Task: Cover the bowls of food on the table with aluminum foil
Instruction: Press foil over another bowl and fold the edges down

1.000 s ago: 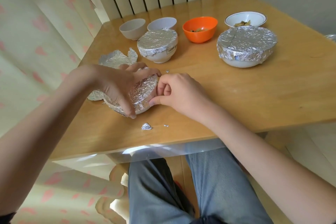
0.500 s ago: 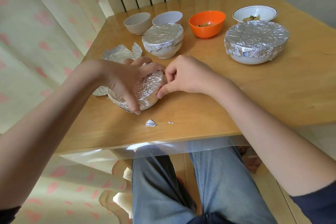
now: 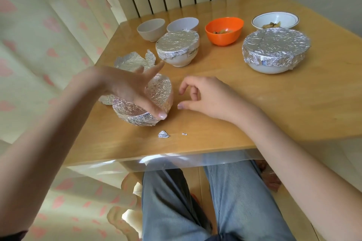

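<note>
The left hand (image 3: 130,89) lies over a small foil-wrapped bowl (image 3: 154,101), fingers spread and fairly straight; the thumb tip presses the foil at the bowl's near edge while the forefinger points away from it, so the hand rests on the bowl rather than clasping it. The bowl sits tilted on the desk (image 3: 254,107), its covered mouth turned toward the right hand (image 3: 203,96). That hand hovers just beside the bowl, apart from it, fingers loosely curled with thumb and forefinger parted, holding nothing.

Just behind the left hand lies a crumpled sheet of aluminum foil (image 3: 133,60), partly hidden by the hand and bowl. Nearer the person than the left thumb, a small foil scrap (image 3: 163,134) lies on the desk, with a tinier foil fleck (image 3: 184,134) beside it.

Beyond the loose foil stands a medium white bowl covered with foil (image 3: 177,48), and behind it two uncovered pale bowls, one grey-beige (image 3: 151,29) and one white (image 3: 183,24). Farther from the right hand sits an orange bowl (image 3: 224,31) with some food in it, uncovered. Well beyond the right hand is a large foil-covered white bowl (image 3: 276,50), and behind that a shallow rimmed white bowl (image 3: 275,20) holding food, also uncovered.
</note>
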A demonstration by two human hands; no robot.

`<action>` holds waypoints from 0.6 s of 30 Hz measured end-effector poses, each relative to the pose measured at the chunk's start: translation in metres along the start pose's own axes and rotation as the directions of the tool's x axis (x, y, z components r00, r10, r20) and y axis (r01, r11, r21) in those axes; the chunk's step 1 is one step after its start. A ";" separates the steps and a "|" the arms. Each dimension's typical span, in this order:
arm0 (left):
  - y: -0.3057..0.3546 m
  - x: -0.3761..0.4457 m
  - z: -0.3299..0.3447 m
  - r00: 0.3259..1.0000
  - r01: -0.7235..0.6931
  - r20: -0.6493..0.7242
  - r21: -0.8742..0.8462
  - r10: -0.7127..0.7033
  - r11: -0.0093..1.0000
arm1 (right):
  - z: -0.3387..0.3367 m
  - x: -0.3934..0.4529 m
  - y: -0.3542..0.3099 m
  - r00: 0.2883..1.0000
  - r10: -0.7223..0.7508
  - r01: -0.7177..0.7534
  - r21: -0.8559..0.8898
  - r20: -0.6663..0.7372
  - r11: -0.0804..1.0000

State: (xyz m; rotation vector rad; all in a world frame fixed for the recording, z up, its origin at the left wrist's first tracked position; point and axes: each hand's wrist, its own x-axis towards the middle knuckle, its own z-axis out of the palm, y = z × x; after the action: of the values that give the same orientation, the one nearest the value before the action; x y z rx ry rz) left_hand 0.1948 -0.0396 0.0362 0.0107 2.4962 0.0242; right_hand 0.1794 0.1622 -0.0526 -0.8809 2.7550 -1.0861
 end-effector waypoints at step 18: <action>0.001 0.014 0.014 0.971 -0.208 -0.065 0.237 0.229 0.949 | 0.015 -0.001 -0.028 0.994 0.020 -0.026 -0.062 -0.105 0.998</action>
State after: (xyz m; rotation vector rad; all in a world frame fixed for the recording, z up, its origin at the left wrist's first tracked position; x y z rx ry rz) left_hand 0.1918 -0.0385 0.0167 0.3918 2.5643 -0.1738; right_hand 0.1977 0.1371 -0.0458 -0.8199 2.8915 -1.0773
